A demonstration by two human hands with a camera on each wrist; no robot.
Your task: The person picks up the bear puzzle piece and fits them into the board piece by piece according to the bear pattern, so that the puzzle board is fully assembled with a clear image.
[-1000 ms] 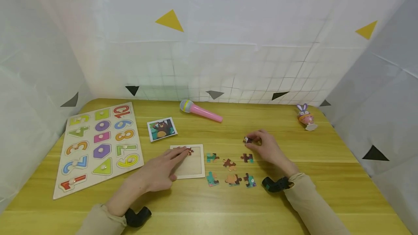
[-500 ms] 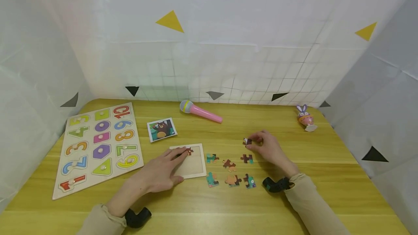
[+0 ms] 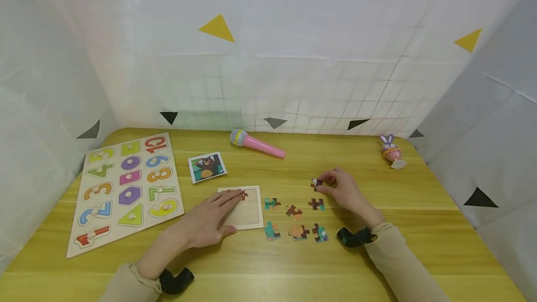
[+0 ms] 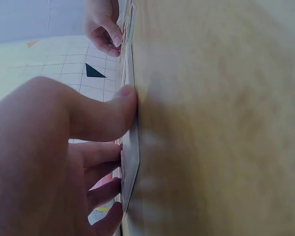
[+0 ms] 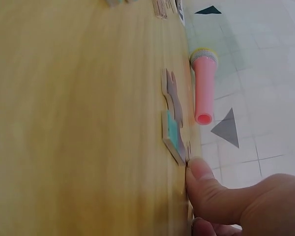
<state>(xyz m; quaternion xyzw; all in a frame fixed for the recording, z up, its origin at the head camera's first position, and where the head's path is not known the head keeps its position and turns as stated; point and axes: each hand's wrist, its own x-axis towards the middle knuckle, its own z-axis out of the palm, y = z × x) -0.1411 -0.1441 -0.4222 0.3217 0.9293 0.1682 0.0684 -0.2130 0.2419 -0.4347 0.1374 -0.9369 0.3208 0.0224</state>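
Observation:
My left hand (image 3: 205, 223) rests with extended fingers over the left side of the square wooden frame (image 3: 259, 206), its thumb at the near edge. Beside the fingertips, inside the frame, lies a reddish-brown puzzle piece (image 3: 244, 195). At the right, my right hand (image 3: 345, 191) pinches a dark brown and white piece (image 3: 314, 183) between thumb and fingers, low over the table. Several loose pieces lie between the hands, among them a brown and teal one (image 3: 316, 204), which also shows in the right wrist view (image 5: 173, 132), and a brown one (image 3: 294, 212).
A number and shape board (image 3: 130, 190) lies at the left. Behind the frame are a bear picture card (image 3: 207, 167) and a pink toy microphone (image 3: 262, 145). A rabbit figure (image 3: 393, 153) stands at the back right, near the white wall sheet.
My right hand and its piece have shifted very slightly toward the near side. The frame turned a little under my left hand, whose thumb moved slightly outward to its near edge.

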